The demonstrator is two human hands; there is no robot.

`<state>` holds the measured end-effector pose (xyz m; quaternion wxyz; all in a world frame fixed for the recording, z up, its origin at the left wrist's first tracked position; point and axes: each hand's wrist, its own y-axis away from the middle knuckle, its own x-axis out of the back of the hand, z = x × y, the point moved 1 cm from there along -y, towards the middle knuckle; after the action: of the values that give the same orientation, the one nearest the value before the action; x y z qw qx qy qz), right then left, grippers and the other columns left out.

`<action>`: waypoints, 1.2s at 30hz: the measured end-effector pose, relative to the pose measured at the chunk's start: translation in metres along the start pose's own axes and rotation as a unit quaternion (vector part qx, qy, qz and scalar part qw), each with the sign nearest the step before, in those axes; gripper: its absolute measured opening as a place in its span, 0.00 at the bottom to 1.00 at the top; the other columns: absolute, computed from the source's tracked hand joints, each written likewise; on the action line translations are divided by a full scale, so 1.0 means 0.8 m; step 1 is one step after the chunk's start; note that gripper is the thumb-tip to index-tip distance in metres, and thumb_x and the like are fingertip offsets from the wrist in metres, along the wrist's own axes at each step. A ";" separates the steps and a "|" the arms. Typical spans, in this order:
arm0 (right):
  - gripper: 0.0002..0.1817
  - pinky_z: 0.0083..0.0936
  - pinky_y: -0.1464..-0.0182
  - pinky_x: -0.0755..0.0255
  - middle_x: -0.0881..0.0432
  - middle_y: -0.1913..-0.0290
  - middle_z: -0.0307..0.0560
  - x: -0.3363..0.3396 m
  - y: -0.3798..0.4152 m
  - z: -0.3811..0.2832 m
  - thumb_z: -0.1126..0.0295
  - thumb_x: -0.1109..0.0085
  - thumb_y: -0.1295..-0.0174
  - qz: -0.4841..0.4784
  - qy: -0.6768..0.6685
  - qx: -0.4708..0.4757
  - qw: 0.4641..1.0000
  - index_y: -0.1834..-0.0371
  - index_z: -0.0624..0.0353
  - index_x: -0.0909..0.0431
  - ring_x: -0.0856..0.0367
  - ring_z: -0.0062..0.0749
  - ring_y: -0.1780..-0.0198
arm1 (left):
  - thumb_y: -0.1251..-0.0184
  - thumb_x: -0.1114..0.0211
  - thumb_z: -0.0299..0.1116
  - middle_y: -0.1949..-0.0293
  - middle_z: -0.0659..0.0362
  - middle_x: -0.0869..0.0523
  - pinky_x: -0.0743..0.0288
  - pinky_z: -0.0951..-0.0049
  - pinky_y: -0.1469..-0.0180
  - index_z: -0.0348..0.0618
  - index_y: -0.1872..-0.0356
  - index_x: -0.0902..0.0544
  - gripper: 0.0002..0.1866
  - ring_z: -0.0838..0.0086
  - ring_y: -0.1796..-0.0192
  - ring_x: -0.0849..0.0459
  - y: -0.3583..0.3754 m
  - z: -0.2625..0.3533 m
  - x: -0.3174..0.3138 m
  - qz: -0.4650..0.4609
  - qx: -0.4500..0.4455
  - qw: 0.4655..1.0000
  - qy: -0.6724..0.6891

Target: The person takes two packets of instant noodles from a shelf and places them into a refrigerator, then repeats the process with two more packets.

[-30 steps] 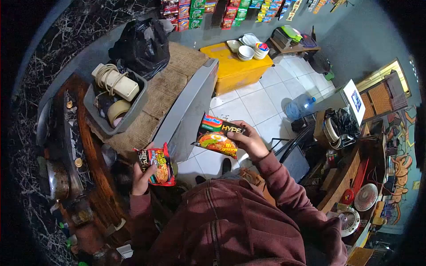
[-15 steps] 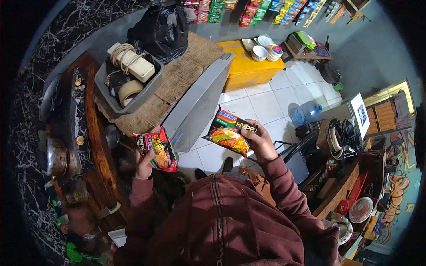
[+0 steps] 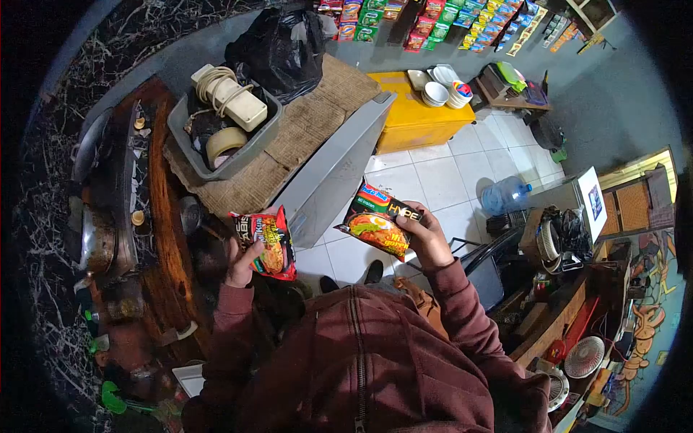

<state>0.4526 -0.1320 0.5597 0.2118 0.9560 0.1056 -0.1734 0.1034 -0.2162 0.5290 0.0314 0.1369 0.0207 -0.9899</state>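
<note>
My left hand (image 3: 242, 264) is closed on the edge of a red and black instant noodle packet (image 3: 271, 244), its thumb lying across the front. On the other side, my right hand (image 3: 427, 237) grips a mostly black instant noodle packet (image 3: 377, 221) by its right end, thumb on top. The black packet reads "HYPE" and pictures noodles with an egg. Both packets are held up in the air, apart from each other, with their printed faces towards me. Some fingers are hidden behind each packet.
A grey bin (image 3: 216, 169) with a power strip and tape roll sits on cardboard (image 3: 317, 130), beside a black plastic bag (image 3: 278, 54). Bowls (image 3: 435, 94) stand on a yellow box (image 3: 426, 133). A wooden counter (image 3: 173, 238) runs along the left; a water jug (image 3: 505, 195) lies on the tiles.
The surroundings have shifted slightly right and down in view. The left packet has come slightly nearer the right one and stands more upright. Both hands keep their hold.
</note>
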 end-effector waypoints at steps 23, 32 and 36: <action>0.19 0.25 0.53 0.21 0.20 0.56 0.41 -0.026 0.001 0.025 0.70 0.34 0.38 0.003 -0.008 -0.015 1.000 0.46 0.60 0.27 0.19 0.25 0.56 | 0.39 0.32 0.41 0.26 0.39 0.41 0.41 0.62 0.27 0.32 0.36 0.31 0.34 0.60 0.28 0.32 0.022 -0.003 -0.032 -0.117 0.070 0.984 0.111; 0.19 0.27 0.44 0.25 0.22 0.52 0.43 -0.005 0.035 0.011 0.71 0.36 0.37 0.032 -0.037 0.015 0.999 0.44 0.62 0.28 0.21 0.28 0.49 | 0.39 0.33 0.44 0.31 0.39 0.33 0.29 0.52 0.34 0.37 0.30 0.37 0.39 0.47 0.32 0.29 0.010 -0.036 -0.037 -0.178 0.107 0.969 0.136; 0.20 0.26 0.44 0.26 0.21 0.52 0.43 0.019 0.044 0.009 0.70 0.37 0.37 0.051 -0.037 0.045 0.997 0.44 0.63 0.28 0.21 0.27 0.49 | 0.38 0.32 0.35 0.45 0.56 0.17 0.29 0.65 0.37 0.36 0.37 0.27 0.28 0.68 0.43 0.19 0.016 -0.047 -0.050 -0.075 0.096 0.986 0.115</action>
<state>0.4743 -0.1641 0.5609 0.1806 0.9617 0.0404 -0.2022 0.1532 -0.2248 0.5035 -0.0589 0.2502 -0.0603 -0.9645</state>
